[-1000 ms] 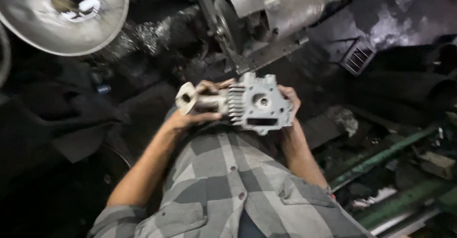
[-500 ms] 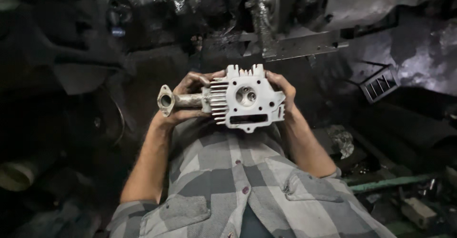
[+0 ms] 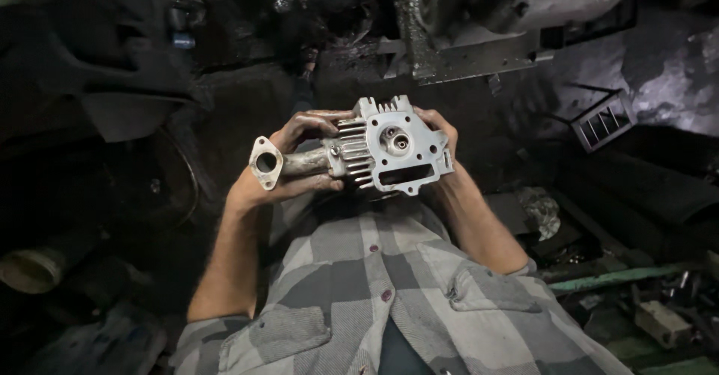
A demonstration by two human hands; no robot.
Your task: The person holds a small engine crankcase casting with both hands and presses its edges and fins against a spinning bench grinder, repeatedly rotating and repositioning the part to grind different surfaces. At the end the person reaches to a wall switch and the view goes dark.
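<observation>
1. While the grey plaid shirt (image 3: 389,300) fills the bottom of the view, both bare forearms rise from its short sleeves toward the middle.
2. Left hand (image 3: 288,161) wraps the pipe stub (image 3: 303,163) of the cylinder head (image 3: 389,146); fingers curl over the top, thumb underneath, closed tight on the pipe.
3. Oval flange (image 3: 265,162) with a round hole sits at the pipe's outer end, just beside the left palm.
4. Right hand (image 3: 442,131) cups the far side of the cylinder head; fingertips show over the top edge, pressed against the casting, rest of the hand hidden behind it.
5. Cylinder head held in the air in front of the chest, centre of view, flat face toward the camera, cooling fins on its left side, rectangular slot low on the face.
6. Crumpled grey rag (image 3: 541,212) lies on the floor near the right elbow.
7. Green bar (image 3: 610,277) lies further right, among dirty parts.
8. Slotted vent plate (image 3: 603,122) lies beyond, right side.
9. Greasy metal frame (image 3: 464,53) sits at the top, past the hands.
</observation>
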